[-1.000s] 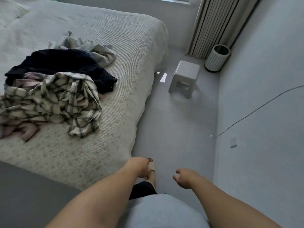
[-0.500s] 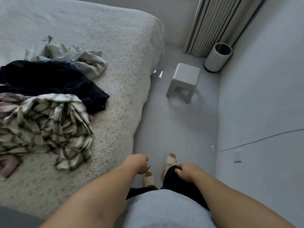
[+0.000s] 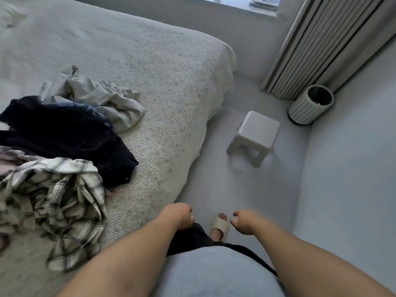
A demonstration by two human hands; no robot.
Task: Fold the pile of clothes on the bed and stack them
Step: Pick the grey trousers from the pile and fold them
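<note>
At the far left, the pile of clothes [image 3: 60, 159] lies unfolded on the bed [image 3: 150, 82], toward its near side. Nearest the person is a crumpled plaid shirt [image 3: 53, 202] in cream and dark checks, its hem close to the mattress edge. A scrap of pink fabric [image 3: 8, 155] shows beneath it at the left border. Behind the plaid shirt and partly overlapping it lies a dark navy garment [image 3: 68, 138], and behind that, touching it, a rumpled light grey garment [image 3: 107, 99]. The bed itself carries a ribbed, pale cover, and its far corner droops toward the floor.

Moving right, the left hand [image 3: 179, 215] hangs at the bed's edge with its fingers curled loosely inward against the person's dark shorts [image 3: 188, 236]; it holds nothing that can be seen. Just beside it, a foot in a cream slide sandal [image 3: 219, 226] stands on the grey floor. The right hand [image 3: 246, 222] hovers over the floor just right of the sandal, fingers loosely bent, empty, well apart from the clothes.

Farther back on the floor sits a small grey plastic stool [image 3: 255, 136]. To its right, a ribbed cylindrical waste bin [image 3: 310, 106] stands in the corner, just beside the foot of a pleated curtain [image 3: 321, 43].
</note>
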